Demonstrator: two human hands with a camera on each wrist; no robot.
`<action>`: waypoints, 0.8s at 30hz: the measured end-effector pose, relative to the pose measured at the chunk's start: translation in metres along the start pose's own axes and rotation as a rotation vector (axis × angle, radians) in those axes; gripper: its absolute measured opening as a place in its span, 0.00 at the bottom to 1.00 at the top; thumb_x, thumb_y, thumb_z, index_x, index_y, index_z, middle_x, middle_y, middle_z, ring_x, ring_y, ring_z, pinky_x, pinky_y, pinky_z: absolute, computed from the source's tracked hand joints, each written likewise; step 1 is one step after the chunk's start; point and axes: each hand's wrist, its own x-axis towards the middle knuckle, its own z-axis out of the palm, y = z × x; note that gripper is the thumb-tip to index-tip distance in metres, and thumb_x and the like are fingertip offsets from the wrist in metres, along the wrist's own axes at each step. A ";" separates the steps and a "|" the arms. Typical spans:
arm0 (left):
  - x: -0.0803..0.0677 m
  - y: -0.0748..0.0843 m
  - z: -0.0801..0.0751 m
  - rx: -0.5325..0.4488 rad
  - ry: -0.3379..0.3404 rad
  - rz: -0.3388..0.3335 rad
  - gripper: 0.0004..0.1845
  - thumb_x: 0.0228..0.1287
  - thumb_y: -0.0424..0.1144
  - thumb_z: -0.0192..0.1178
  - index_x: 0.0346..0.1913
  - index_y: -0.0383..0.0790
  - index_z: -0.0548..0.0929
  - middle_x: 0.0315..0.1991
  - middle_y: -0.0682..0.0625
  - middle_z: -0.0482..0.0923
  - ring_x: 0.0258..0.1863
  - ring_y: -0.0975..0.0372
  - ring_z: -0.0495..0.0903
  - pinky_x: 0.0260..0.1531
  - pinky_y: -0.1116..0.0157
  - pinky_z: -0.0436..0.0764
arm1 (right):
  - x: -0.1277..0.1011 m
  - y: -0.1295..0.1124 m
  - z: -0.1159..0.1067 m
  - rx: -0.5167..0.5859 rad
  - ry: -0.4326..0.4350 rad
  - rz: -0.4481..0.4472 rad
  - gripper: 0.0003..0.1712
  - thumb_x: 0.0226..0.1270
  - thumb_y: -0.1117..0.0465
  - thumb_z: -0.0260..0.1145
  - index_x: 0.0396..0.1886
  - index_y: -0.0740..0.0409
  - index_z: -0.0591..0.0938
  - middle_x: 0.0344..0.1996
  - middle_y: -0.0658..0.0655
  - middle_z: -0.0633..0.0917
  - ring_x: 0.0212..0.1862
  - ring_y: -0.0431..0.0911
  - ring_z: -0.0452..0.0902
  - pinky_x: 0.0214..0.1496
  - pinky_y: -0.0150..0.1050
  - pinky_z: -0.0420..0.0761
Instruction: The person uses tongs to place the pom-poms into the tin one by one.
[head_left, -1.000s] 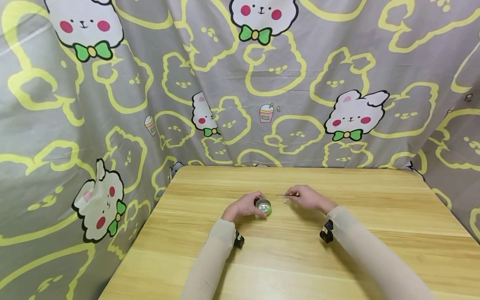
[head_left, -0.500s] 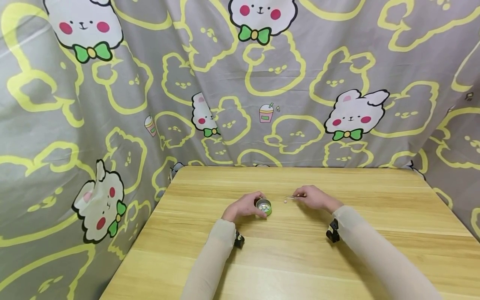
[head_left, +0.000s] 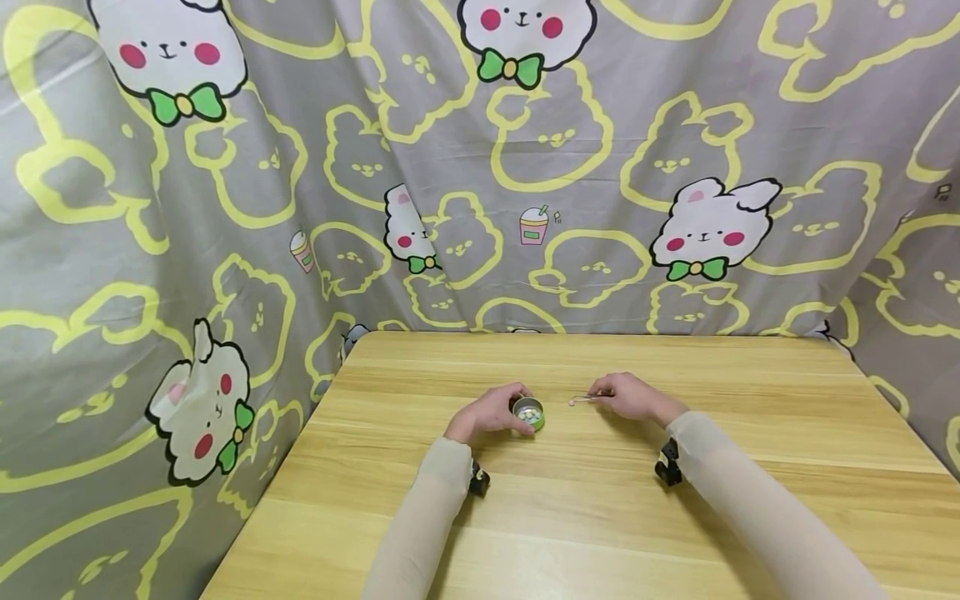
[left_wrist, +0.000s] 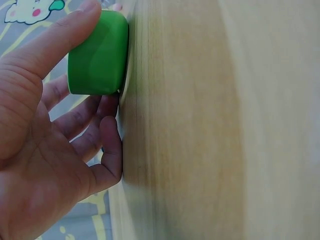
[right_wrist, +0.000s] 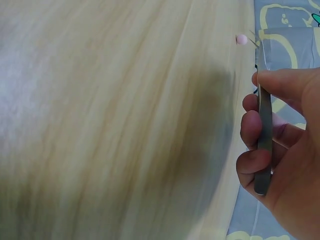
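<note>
My left hand [head_left: 491, 411] grips a small round green tin [left_wrist: 98, 52] by its side, thumb on one side and fingers around the other. The tin stands on the table with its top uncovered, and several small pale pieces [head_left: 528, 416] lie inside. In my right hand [head_left: 632, 397] is a pair of metal tweezers [right_wrist: 265, 135], pinched between thumb and fingers and pointing left. A small pink bead [right_wrist: 242, 39] lies to the right of the tin; the tweezers' tips are right at it in the head view.
The wooden table [head_left: 555, 517] runs back to a grey curtain [head_left: 465, 275] printed with cartoon rabbits, which hangs behind and along both sides. A black wrist camera [head_left: 669, 463] sits under the right forearm, another black camera [head_left: 479, 478] by the left.
My right hand has drawn back to the right with the tweezers, bringing their tips from beyond the bead to right at it. The left hand and the tin have stayed in place.
</note>
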 end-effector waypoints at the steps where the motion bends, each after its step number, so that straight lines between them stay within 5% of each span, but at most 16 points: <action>1: 0.000 0.000 0.000 -0.001 -0.001 0.001 0.25 0.48 0.44 0.74 0.50 0.52 0.75 0.42 0.59 0.75 0.43 0.66 0.74 0.47 0.66 0.71 | 0.000 0.001 0.000 -0.009 -0.001 -0.005 0.08 0.66 0.65 0.62 0.42 0.59 0.84 0.35 0.51 0.83 0.31 0.42 0.69 0.34 0.39 0.69; 24: -0.002 0.002 -0.001 -0.027 -0.003 0.016 0.26 0.48 0.43 0.74 0.51 0.49 0.75 0.42 0.57 0.75 0.43 0.65 0.75 0.48 0.64 0.72 | -0.002 0.009 0.002 -0.043 -0.027 -0.071 0.09 0.67 0.65 0.60 0.43 0.59 0.84 0.38 0.52 0.83 0.38 0.44 0.75 0.40 0.43 0.73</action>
